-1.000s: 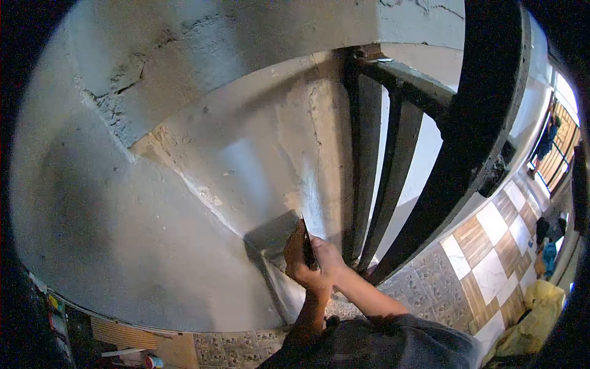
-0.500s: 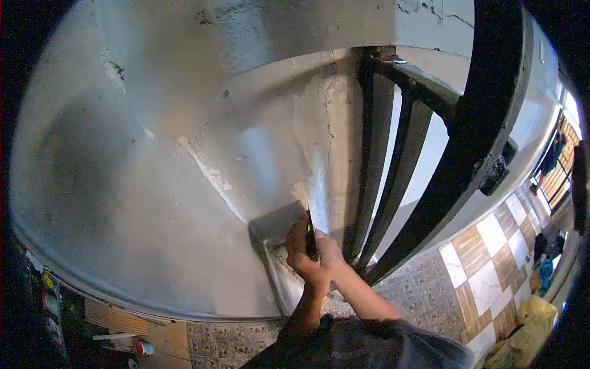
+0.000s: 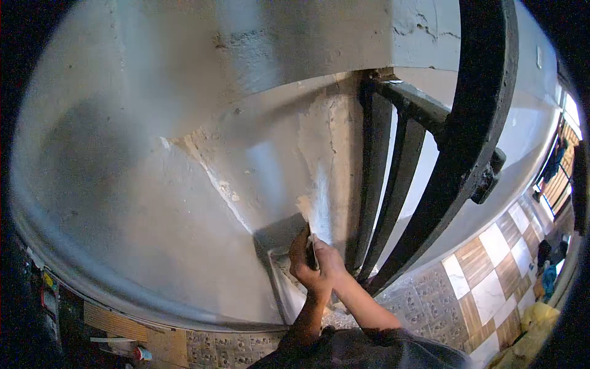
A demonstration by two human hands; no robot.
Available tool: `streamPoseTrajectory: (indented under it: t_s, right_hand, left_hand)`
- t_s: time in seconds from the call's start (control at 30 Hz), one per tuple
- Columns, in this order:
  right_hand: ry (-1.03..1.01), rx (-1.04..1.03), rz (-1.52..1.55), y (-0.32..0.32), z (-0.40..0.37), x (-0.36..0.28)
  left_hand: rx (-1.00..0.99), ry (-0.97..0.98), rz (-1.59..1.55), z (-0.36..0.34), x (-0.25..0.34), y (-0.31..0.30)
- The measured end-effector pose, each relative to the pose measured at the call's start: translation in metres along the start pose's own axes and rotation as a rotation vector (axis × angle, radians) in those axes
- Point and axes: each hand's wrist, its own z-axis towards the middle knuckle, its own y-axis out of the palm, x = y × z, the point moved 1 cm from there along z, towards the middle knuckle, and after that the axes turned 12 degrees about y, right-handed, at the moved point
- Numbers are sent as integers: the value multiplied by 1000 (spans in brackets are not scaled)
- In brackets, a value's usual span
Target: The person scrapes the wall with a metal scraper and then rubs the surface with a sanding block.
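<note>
My left hand (image 3: pixel 303 264) and my right hand (image 3: pixel 328 257) are pressed close together, low at the centre of the view. Both are wrapped round a thin, dark, flat tool (image 3: pixel 312 251), whose tip points up at the wall. Fingers hide most of the tool, so its exact kind cannot be told. Just above its tip, the grey wall (image 3: pixel 264 178) has a pale whitish patch (image 3: pixel 320 209). A long chipped crack (image 3: pixel 224 190) runs down the wall to the left of my hands.
Dark metal bars (image 3: pixel 452 184) curve down close to the right of my hands. A ledge (image 3: pixel 283 289) stands out below left. Checkered floor tiles (image 3: pixel 491 246) and a yellow cloth (image 3: pixel 541 315) lie at the right. A small white container (image 3: pixel 142 353) is at the lower left.
The wall and bars sit slightly lower in the view. My hands, still together on the tool, have shifted down a little in the picture.
</note>
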Motion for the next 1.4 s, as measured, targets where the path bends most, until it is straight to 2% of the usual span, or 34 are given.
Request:
streamPoseTrajectory:
  t_s: [0.03, 0.07, 0.13, 0.27, 0.33, 0.37, 0.43, 0.5, 0.57, 0.63, 0.67, 0.7, 0.73, 0.8, 0.87, 0.93, 1.03, 1.07, 1.13, 1.17, 1.23, 1.27, 1.33, 1.4]
  right_hand:
    - [81, 77, -31, 2, -2, -3]
    - [79, 78, -32, -2, 4, 3]
    - [6, -16, 155, -16, 22, 21]
    - [48, 4, 153, -21, 30, 27]
    - [46, -282, 388, -24, 34, 32]
    - [51, -280, 384, -21, 29, 29]
    - [80, -5, 76, -14, 12, 16]
    - [63, -1, 8, -16, 9, 17]
    - [45, 1, -53, -14, 7, 15]
    - [79, -85, 277, -10, 7, 18]
    - [84, -86, 274, -10, 8, 17]
    - [77, -59, 198, -9, 8, 16]
    - [72, -30, 125, -9, 7, 15]
    - [52, 25, -25, -7, 6, 10]
    - [44, 55, -100, -17, 11, 18]
    - [49, -628, 574, -35, 34, 36]
    - [138, -686, 741, -28, 31, 35]
    - [131, -684, 737, -21, 26, 32]
    - [70, -396, 545, -6, 16, 28]
    - [67, -386, 541, -10, 21, 31]
    - [167, -616, 698, -20, 31, 43]
    - [160, -606, 698, -20, 22, 41]
    - [-89, -294, 178, -13, -7, 28]
    - [-109, -280, 201, -15, -10, 19]
  left_hand:
    - [-1, -3, 0, -2, 0, 1]
    - [4, -2, 56, -4, 0, 3]
    - [8, -1, 112, -2, 7, 3]
    - [-22, -20, 115, 6, 22, 0]
    - [5, -35, 127, 3, 17, 1]
    - [22, -44, 134, 1, 14, 1]
    - [56, -63, 143, -4, 8, 4]
    - [160, 5, 90, -6, 2, 6]
    - [130, 20, 133, -5, 1, 5]
    - [91, 36, 176, 1, 9, 2]
    - [97, -88, 59, 8, 19, 2]
    - [102, -211, -60, 10, 24, 0]
    - [102, -217, -56, 4, 17, -2]
    - [27, -42, 189, -1, 0, -2]
    - [26, -34, 251, -7, -4, 0]
    - [21, -22, 314, -7, -5, -1]
    - [25, 53, 348, -2, -4, -4]
    - [9, 24, 228, 1, -1, -6]
    - [-8, -14, 98, 2, -1, -9]
    - [-3, -42, 57, 1, -2, -10]
    - [-8, -81, 13, -3, -1, -15]
    - [1, -89, -29, -3, -1, -17]
    - [1, -92, -82, -8, 2, -18]
    - [97, -64, -212, -13, 6, -14]
